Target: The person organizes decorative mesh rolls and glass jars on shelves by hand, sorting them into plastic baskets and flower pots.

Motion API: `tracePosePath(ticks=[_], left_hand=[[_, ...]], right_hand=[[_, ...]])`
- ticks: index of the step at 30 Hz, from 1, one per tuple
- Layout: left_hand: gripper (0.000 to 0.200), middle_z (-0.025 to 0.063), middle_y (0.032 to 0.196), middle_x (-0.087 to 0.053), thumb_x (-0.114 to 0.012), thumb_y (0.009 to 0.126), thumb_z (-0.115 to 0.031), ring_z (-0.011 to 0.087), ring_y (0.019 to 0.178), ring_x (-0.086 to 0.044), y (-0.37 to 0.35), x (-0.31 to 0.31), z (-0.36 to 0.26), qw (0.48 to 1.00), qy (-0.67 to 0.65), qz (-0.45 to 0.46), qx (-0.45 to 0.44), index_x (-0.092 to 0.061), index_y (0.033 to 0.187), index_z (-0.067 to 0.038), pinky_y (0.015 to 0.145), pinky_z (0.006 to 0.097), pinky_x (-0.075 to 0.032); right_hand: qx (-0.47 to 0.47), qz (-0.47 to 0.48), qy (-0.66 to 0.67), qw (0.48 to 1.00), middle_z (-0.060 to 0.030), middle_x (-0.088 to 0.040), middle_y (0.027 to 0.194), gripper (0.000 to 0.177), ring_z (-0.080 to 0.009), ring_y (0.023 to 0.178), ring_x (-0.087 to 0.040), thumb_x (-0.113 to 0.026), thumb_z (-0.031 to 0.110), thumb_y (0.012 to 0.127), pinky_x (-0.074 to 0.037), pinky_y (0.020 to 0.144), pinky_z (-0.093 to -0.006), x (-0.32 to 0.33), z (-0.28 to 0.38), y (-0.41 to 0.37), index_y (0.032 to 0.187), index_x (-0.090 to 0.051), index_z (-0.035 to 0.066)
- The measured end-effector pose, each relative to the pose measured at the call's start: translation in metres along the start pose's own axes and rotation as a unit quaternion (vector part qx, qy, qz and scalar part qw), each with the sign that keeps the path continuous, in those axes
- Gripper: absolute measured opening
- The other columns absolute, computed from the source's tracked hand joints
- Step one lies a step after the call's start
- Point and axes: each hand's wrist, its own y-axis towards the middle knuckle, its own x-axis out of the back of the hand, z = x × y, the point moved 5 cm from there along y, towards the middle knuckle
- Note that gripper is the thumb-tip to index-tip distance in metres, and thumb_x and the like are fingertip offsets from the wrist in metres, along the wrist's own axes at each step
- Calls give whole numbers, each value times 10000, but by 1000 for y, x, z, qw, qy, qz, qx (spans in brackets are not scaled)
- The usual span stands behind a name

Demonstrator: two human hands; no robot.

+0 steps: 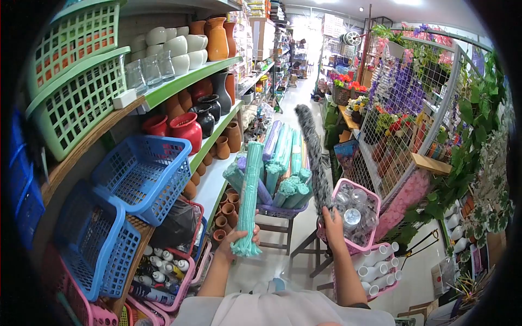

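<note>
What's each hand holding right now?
Left hand: closed on the teal roll.
Right hand: closed on the grey fluffy duster.

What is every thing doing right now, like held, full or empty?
Teal roll, upright, held in the left hand.
Grey duster, upright, held in the right hand.
Purple basket, full of rolls.
Pink basket, full of glass jars.
Blue basket, empty, tipped forward.

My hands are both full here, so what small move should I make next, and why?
Probably ease the teal bundle in your left hand forward into the basket ahead, since matching teal bundles already stand upright there. Your right hand grips the grey bundle, so it isn't free to help.
</note>
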Motion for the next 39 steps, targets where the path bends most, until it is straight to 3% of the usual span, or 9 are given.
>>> tracePosePath(ticks=[2, 8, 15, 18, 19, 22, 26, 37, 39], left_hand=[[833, 65, 943, -478, -675, 779, -156, 167, 800, -523, 17, -6, -12, 1000, 12, -15, -25, -213, 1473, -135, 791, 351, -455], [833, 68, 949, -489, -668, 780, -176, 173, 824, -536, 53, 6, -32, 995, 70, -39, -62, -209, 1472, -122, 784, 340, -466], [816, 72, 964, -506, -658, 786, -180, 175, 848, -553, 67, 15, -53, 984, 120, -81, -108, -219, 1471, -128, 788, 336, -479], [808, 79, 968, -508, -655, 788, -173, 176, 846, -557, 71, 20, -56, 982, 112, -95, -116, -224, 1470, -129, 796, 337, -482], [808, 79, 968, -508, -655, 788, -173, 176, 846, -557, 73, 21, -57, 982, 113, -98, -119, -224, 1470, -129, 796, 337, -482], [842, 89, 959, -473, -670, 780, -195, 198, 822, -548, 78, 25, -56, 978, 118, -119, -122, -197, 1471, -113, 775, 369, -503], [801, 90, 973, -504, -654, 791, -208, 187, 836, -560, 84, 28, -54, 973, 144, -129, -126, -225, 1457, -91, 783, 348, -495], [698, 97, 991, -558, -672, 782, -218, 182, 846, -594, 80, 31, -51, 955, 185, -180, -145, -341, 1368, -36, 773, 324, -507], [815, 93, 980, -516, -642, 794, -183, 195, 854, -573, 76, 26, -52, 956, 192, -175, -136, -194, 1466, -73, 783, 347, -497]], right_hand=[[-63, 42, 95, 993, 8, -482, 644, 208, -93, 462, -453, -578, 236, 937, -329, 413, -233, -8, 23, 25, 999, -503, 52], [-12, 118, 114, 986, -5, -482, 668, 263, -95, 447, -471, -609, 192, 909, -361, 392, -242, -28, 30, 122, 1045, -409, 87], [1, 120, -60, 991, -12, -512, 625, 312, -101, 438, -477, -638, 214, 893, -372, 385, -257, -41, 8, 185, 1056, -444, 32], [76, 116, -181, 974, -168, -636, 772, 512, -223, 643, -629, -663, 288, 849, -494, 595, -351, -49, 14, 194, 1190, -482, -47], [50, 121, -212, 968, -220, -655, 862, 503, -298, 783, -656, -673, 305, 827, -496, 720, -385, -50, 19, 194, 1146, -520, -53], [160, 120, -280, 939, -239, -656, 915, 488, -345, 847, -652, -682, 316, 812, -493, 752, -403, -60, 30, 192, 1115, -556, -46], [197, 118, -413, 881, -211, -608, 995, 497, -351, 918, -622, -697, 364, 793, -496, 780, -426, -75, 27, 179, 1099, -600, -15], [183, 170, -393, 885, -209, -578, 1065, 607, -361, 950, -607, -698, 407, 795, -492, 812, -429, -73, 37, 179, 1188, -547, -30], [203, 134, -403, 882, -205, -582, 1057, 611, -362, 950, -597, -739, 348, 767, -484, 803, -414, -72, 45, 174, 1214, -507, 1]])
